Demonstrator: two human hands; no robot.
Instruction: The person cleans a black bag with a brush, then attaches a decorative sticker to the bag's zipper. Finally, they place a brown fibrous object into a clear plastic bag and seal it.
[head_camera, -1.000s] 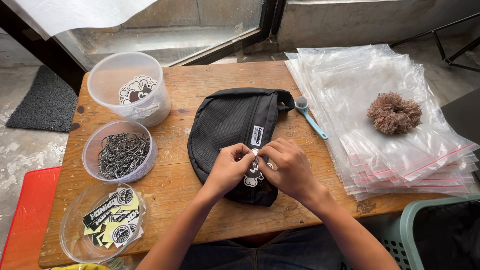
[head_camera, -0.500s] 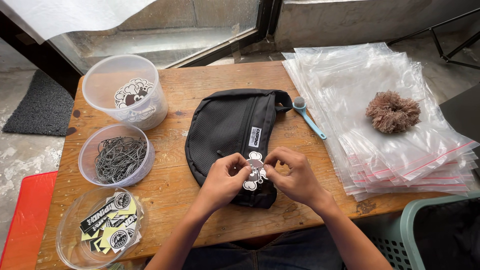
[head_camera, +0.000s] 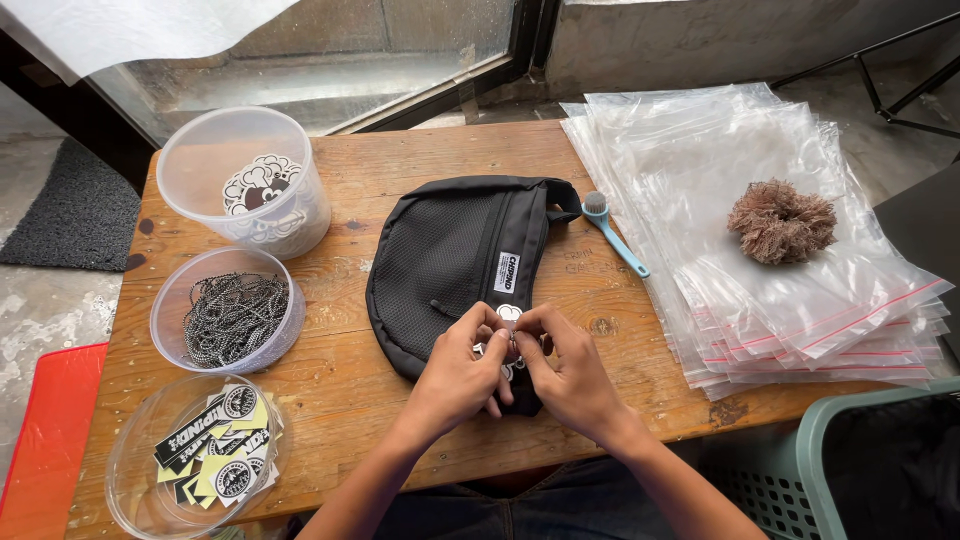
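1. Wooden table by a window.
2. Black bag lies mid-table, long axis running away from the person.
3. Both hands, left and right, pinch a small white charm at the bag's near end.

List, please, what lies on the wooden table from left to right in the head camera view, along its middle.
Tub of ball chains → black waist bag → small blue brush → stack of clear zip bags → brown fuzzy ball.
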